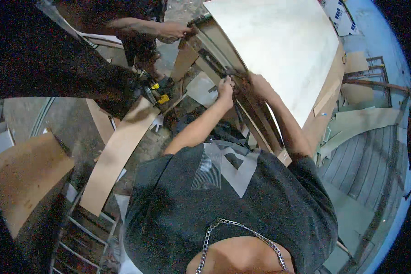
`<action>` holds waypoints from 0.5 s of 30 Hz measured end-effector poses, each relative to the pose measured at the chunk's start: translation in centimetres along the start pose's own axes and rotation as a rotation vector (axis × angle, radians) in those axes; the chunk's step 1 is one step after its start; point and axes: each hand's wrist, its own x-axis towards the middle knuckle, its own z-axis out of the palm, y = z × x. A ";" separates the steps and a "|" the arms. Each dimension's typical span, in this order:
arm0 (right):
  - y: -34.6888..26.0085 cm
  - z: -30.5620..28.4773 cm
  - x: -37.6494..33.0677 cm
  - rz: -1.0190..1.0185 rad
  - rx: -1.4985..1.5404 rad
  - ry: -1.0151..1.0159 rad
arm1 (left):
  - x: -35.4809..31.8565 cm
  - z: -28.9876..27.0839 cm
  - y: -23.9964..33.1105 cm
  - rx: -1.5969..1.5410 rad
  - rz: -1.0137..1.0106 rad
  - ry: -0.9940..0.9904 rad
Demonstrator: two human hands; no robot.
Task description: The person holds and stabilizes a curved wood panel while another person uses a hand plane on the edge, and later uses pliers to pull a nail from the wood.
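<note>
My left hand (225, 88) has its grip closed on the dark wooden frame edge (255, 114) beneath the pale panel (278, 50). Right hand (256, 82) rests beside it; its grip I cannot tell. A co-worker's hand (172, 31) holds the frame's far end.

Both arms outstretched, left hand (225, 86) and right hand (256, 82) clenched

The light was dim and uneven. The pale panel (278, 45) at the top took the most light and looked nearly washed out, while the upper left fell into deep shadow. Grain and softness ran through the whole view. Fisheye bending curved straight edges near the rim, and black corners framed the round picture.
</note>
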 end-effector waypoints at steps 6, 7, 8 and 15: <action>-1.4 -1.2 4.5 -0.015 -0.013 -0.090 | 8.9 1.4 -1.1 -0.025 -0.071 0.138; -1.4 -1.3 5.4 -0.021 0.030 -0.164 | 10.7 1.8 -1.4 0.051 -0.019 0.187; -1.4 -1.4 6.2 -0.015 0.032 -0.187 | 11.9 2.0 -1.8 0.127 0.032 0.236; -1.9 -2.2 6.8 0.188 0.572 -0.268 | 8.8 3.4 -0.4 -0.354 -0.019 -0.053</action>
